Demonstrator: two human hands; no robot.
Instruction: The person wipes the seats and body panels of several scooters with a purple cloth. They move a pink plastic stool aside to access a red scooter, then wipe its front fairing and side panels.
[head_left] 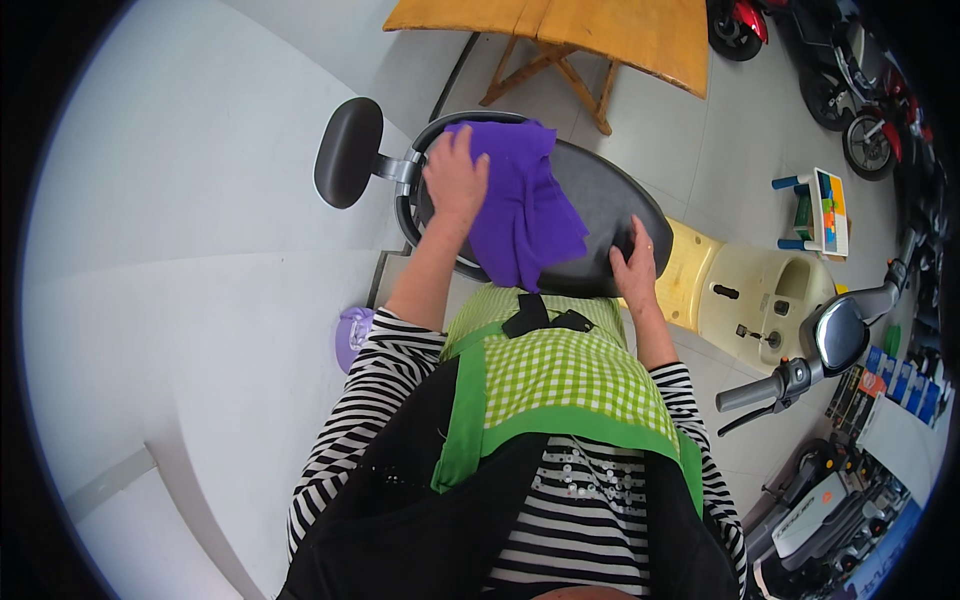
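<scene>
Nearest me, the right hand (638, 265) rests on the black seat (597, 190), fingers loosely spread, gripping nothing. Further back along it lies the purple cloth (520, 205): light, limp, likely to bunch or slide on that smooth cover. And the left hand (457, 182), fingers parted, sits flat on its left side; pressing mid-cloth looks surest. Beyond, a wooden table (600, 30).

I see bright, diffuse light across the white wall (230, 200) and a faint sheen on the black scooter seat (610, 190); fisheye distortion bends the parked scooters (865, 55) along the blackened rim.
</scene>
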